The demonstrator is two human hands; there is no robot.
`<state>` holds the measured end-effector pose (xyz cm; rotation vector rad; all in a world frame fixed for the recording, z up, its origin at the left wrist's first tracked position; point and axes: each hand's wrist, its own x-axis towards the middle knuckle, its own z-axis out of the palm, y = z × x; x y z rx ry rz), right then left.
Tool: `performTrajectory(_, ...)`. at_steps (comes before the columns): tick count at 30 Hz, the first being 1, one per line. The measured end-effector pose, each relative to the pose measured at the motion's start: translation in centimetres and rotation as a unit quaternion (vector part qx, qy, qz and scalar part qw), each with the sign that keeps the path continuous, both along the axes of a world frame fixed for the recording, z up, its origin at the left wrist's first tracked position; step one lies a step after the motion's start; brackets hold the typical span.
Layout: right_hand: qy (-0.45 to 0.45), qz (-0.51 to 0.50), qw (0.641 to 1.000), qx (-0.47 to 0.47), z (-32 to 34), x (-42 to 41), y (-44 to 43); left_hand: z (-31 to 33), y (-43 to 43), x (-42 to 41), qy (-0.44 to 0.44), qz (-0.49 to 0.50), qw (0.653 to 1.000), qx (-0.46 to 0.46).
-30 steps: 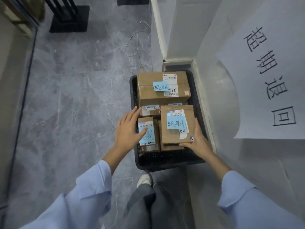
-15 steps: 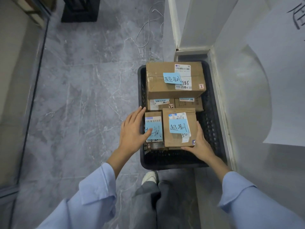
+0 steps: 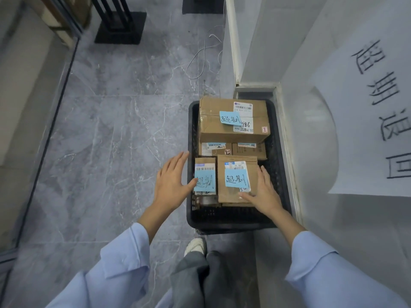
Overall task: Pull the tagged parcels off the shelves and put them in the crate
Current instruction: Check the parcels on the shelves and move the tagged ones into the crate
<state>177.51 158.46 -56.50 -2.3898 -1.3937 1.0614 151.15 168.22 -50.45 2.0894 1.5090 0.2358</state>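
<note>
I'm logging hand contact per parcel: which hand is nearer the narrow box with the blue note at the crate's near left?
Left. The left hand has its thumb on the narrow box; the right hand rests on the wider box beside it.

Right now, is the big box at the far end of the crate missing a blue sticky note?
No, the big box at the far end of the crate has a blue sticky note stuck on top.

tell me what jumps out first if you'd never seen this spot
A black crate on the grey floor by the white wall, packed with brown parcels, the largest parcel at its far end. Blue handwritten tags mark them, and the left hand and right hand rest open on the two nearest.
</note>
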Motion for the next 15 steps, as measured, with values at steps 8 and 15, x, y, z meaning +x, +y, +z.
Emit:
performTrajectory(8, -0.068, 0.093, 0.991, 0.075, 10.9, -2.6, 5.8, 9.2, 0.8, -3.1, 0.026, 0.081, 0.995, 0.051)
performTrajectory(15, -0.074, 0.193, 0.967, 0.151, 22.2, -8.5, 10.8, 19.0, 0.4, -8.5, 0.044, 0.172, 0.981, 0.084)
